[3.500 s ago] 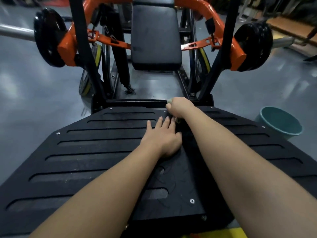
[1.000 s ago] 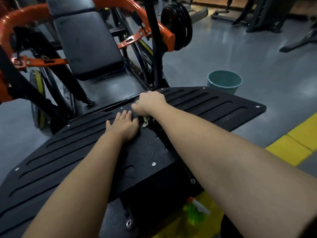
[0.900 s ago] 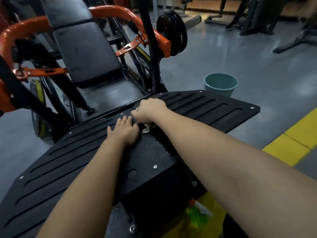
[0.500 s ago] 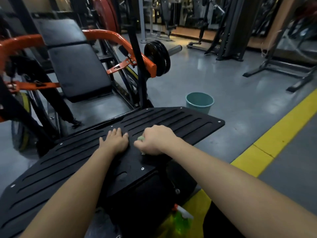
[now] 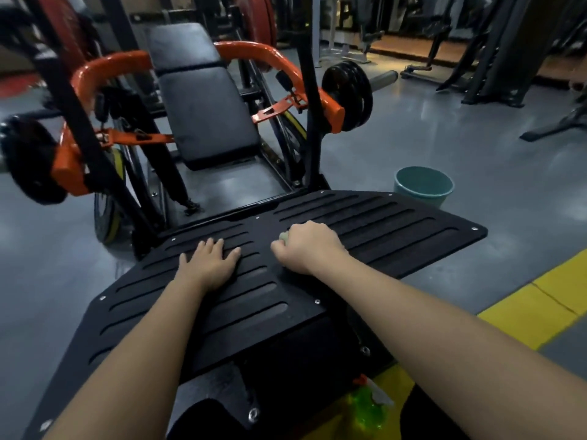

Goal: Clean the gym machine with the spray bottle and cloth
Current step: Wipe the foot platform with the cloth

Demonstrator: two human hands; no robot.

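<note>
Slotted black footplate (image 5: 397, 230): left hand (image 5: 208, 265) flat, fingers straight; right hand (image 5: 306, 249) fingers curled round cloth (image 5: 283, 236). Teal bucket (image 5: 419, 193) beyond footplate on grey floor (image 5: 413, 128), spray bottle (image 5: 368, 408) under its near edge.

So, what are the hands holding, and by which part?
The right hand grips a bunched cloth, mostly hidden in the fist. The left hand holds nothing.

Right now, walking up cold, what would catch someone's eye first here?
The left hand lies flat on the black slotted footplate while the right hand grips a pale cloth beside it. Behind rises the bright orange frame flanking a black seat pad. A teal bucket stands on the floor to the right, a green spray bottle at the bottom edge.
</note>
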